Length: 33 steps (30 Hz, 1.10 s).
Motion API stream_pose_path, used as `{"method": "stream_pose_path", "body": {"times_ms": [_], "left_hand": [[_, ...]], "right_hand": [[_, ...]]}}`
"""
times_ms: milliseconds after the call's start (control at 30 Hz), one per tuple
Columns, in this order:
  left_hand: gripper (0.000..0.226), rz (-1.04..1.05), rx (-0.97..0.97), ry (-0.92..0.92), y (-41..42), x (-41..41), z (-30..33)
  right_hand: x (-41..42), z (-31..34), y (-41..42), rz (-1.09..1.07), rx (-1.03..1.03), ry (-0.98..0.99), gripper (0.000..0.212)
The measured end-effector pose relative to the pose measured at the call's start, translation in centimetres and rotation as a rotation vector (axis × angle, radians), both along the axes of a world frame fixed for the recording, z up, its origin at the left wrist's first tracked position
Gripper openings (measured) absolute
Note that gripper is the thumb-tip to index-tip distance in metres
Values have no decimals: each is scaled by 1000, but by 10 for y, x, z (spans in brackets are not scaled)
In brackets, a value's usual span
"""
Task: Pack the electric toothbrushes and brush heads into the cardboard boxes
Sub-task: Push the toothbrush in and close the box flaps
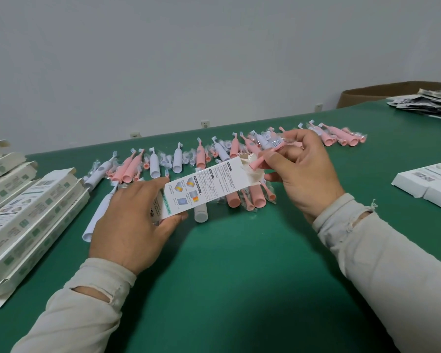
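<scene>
At the green desk [239, 263], my left hand [127, 225] grips the lower end of a white printed cardboard box [204, 187], fingers curled round it, and holds it slanted above the desk with its open flaps turned up toward my right. My right hand [303, 174] pinches a pink brush head [265, 155] in a clear wrapper, its wide base right at the open mouth of the box; whether it has entered, I cannot tell. Beyond my hands, a long row of pink and white electric toothbrushes [178, 159] and bagged brush heads lies across the desk, and a few more pink handles [257, 197] lie just under the box. A white toothbrush [97, 217] lies partly under my left hand. To my left, flattened white boxes [31, 215] lie side by side in a stack. At right, more white boxes with barcodes [428, 184] sit at the desk edge; farther back, a pile of printed leaflets [428, 100] rests in front of a brown carton [374, 94].
</scene>
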State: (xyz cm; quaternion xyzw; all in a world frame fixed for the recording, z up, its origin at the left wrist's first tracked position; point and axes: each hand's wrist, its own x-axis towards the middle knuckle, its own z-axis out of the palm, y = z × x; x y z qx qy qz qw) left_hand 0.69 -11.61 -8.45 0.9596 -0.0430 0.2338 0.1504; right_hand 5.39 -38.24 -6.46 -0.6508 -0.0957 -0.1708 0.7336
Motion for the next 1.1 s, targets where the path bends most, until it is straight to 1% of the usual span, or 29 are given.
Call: {"method": "stream_pose_path", "body": {"times_ms": [100, 300, 433, 467, 567, 600, 700, 800, 967, 1100], "left_hand": [[69, -1, 1, 4, 0, 0, 0], [68, 0, -2, 11, 0, 1, 1], [70, -2, -2, 15, -2, -1, 0], [70, -2, -3, 17, -2, -2, 1], [70, -3, -11, 17, -2, -2, 1], [70, -2, -15, 16, -2, -2, 2], [69, 5, -6, 11, -1, -1, 1], [69, 8, 9, 10, 0, -1, 0], [70, 5, 20, 10, -2, -2, 0], [68, -5, 12, 6, -2, -1, -1]], "right_hand": [[2, -3, -1, -17, 36, 13, 31], [3, -5, 0, -64, 40, 32, 32], [2, -6, 3, 60, 110, 73, 20], [2, -8, 3, 57, 71, 71, 15], [4, -10, 4, -4, -145, 21, 4], [4, -11, 3, -2, -184, 16, 6], [5, -10, -1, -11, -217, 22, 15], [5, -8, -4, 4, -238, 42, 15], [4, -10, 0, -40, -361, 3, 17], [-1, -12, 9, -5, -341, -36, 20]]}}
